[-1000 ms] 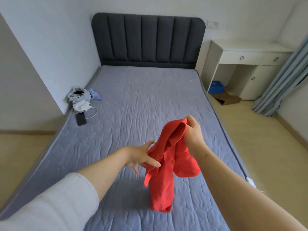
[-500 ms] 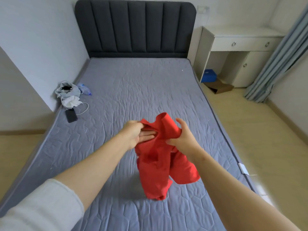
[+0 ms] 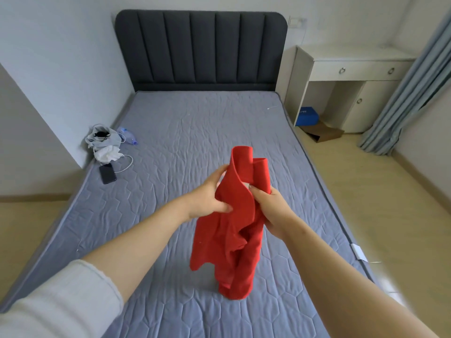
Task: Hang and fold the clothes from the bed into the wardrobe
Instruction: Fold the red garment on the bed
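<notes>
- My left hand [image 3: 210,198] is pinching the red garment [image 3: 231,230] at its left edge.
- My right hand [image 3: 271,206] is gripping its right fold.
- Garment is hanging above the bed [image 3: 195,132], clear of it.

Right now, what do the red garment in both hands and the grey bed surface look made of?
Red garment: soft, matte knit or fleece-like fabric, probably; it drapes in thick rolled folds. Grey quilted mattress cover: matte woven textile, seemingly; stitched hexagon pattern, slight puckers.

White walls [image 3: 73,57], pale wood floor [image 3: 366,203], white desk [image 3: 351,59], grey-blue curtain [image 3: 410,93]
</notes>
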A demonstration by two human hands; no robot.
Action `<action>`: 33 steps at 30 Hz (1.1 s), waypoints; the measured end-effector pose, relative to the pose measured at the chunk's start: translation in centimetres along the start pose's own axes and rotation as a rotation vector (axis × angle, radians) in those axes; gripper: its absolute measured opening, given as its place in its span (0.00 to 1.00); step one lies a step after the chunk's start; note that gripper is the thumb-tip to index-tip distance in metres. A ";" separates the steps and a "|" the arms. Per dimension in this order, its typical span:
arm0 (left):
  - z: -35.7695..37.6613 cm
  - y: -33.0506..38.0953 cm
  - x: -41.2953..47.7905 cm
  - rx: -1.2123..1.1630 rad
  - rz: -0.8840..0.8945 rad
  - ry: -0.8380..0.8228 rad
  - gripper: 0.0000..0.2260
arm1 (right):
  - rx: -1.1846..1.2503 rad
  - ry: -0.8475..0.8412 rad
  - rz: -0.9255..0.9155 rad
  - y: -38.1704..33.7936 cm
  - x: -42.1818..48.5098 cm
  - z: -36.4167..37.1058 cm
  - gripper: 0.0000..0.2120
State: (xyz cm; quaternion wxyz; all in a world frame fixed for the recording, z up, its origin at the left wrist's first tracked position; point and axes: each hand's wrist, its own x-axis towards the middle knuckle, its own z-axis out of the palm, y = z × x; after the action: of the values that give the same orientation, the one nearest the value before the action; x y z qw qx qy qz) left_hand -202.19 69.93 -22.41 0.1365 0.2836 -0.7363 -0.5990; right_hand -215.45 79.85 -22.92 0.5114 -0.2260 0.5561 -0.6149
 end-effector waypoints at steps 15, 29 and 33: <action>-4.9 -0.3 -1.2 0.419 -0.172 0.469 0.09 | -0.473 0.277 -0.086 -0.3 -0.4 -2.6 0.08; -8.5 0.1 -4.4 0.589 -0.089 0.484 0.06 | -0.726 0.228 -0.211 0.1 -1.3 -0.3 0.15; -7.8 -0.4 -5.0 0.511 -0.062 0.490 0.09 | -0.653 0.269 -0.216 1.2 -2.1 0.8 0.15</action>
State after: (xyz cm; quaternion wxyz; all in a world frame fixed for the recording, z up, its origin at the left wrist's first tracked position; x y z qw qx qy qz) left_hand -193.87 66.49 -20.17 0.2157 0.4660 -0.7987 -0.3136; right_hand -213.53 81.48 -23.24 0.2670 -0.3516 0.7583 -0.4797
